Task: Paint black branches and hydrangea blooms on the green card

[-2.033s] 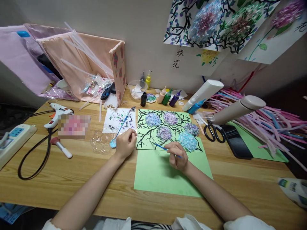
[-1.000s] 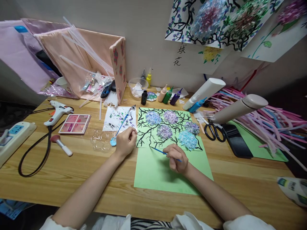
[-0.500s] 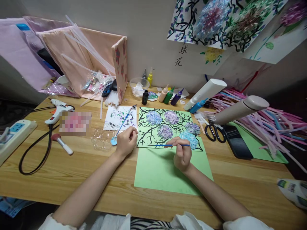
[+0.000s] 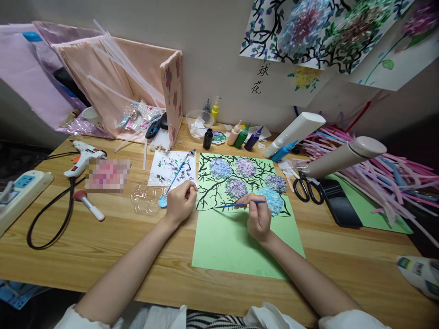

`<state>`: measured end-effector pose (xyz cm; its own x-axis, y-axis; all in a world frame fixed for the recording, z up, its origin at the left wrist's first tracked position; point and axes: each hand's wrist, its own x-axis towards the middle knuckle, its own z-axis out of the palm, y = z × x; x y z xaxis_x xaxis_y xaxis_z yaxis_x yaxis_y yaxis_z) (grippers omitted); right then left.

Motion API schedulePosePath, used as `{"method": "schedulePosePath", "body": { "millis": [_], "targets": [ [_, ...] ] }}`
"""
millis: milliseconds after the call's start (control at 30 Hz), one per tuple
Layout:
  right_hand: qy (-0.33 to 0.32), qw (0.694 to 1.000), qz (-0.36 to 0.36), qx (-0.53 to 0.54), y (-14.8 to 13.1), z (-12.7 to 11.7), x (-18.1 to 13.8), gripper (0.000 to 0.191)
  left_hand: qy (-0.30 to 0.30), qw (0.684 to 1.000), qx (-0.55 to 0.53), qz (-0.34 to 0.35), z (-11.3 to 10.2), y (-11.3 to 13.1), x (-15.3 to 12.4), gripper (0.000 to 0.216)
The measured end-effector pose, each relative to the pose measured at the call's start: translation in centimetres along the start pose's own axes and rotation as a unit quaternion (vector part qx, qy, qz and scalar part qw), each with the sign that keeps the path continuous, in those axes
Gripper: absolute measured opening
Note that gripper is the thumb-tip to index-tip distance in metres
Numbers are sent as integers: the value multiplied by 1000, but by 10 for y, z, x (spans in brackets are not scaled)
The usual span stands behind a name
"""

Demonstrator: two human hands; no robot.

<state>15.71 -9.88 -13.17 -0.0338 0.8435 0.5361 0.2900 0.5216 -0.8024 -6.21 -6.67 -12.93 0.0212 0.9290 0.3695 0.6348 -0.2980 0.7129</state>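
Note:
A thin blue paintbrush (image 4: 230,205) is held in my right hand (image 4: 259,217), its fingers closed round the handle. The brush points left, its tip at or just above the lower-left edge of a painted green sheet (image 4: 219,196) with black branches and several blue and purple flower clusters. My left hand (image 4: 181,200) rests as a closed fist at that sheet's left edge, with nothing visible in it. A second paintbrush (image 4: 180,170) lies across a paint-spotted white paper (image 4: 158,167) and a clear palette (image 4: 144,197) holding light blue paint. Plain green paper (image 4: 236,251) lies under the painting.
Small paint bottles (image 4: 242,136) stand behind the painting. Scissors (image 4: 308,189), a black phone (image 4: 338,203) and a tumbler (image 4: 346,155) are at the right. On the left are a glue gun (image 4: 82,155), a makeup brush (image 4: 89,206) and a power strip (image 4: 25,196).
My right hand has shifted slightly left, and the paintbrush now slants, its tail end higher than its tip. My left hand has stayed in place.

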Motion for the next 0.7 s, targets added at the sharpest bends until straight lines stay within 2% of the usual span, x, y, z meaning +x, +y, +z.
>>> {"method": "schedulePosePath", "body": {
  "millis": [300, 433, 500, 600, 700],
  "targets": [
    [6, 999, -32, -34, 1, -5, 4, 13, -6, 1000, 2, -6, 1, -1, -1, 19],
    [20, 997, -69, -34, -4, -13, 14, 13, -10, 1000, 2, -13, 0, -2, -1, 19],
    [49, 992, -114, -25, -11, -20, 30, 13, -16, 1000, -1, -16, 0, -3, -2, 19],
    [92, 975, -202, -30, -24, -29, 72, 13, -28, 999, -9, -16, -1, -3, -3, 19],
    [84, 964, -230, -102, -33, -28, 126, 15, -34, 999, -6, -13, 0, -4, -3, 19]
  ]
}}
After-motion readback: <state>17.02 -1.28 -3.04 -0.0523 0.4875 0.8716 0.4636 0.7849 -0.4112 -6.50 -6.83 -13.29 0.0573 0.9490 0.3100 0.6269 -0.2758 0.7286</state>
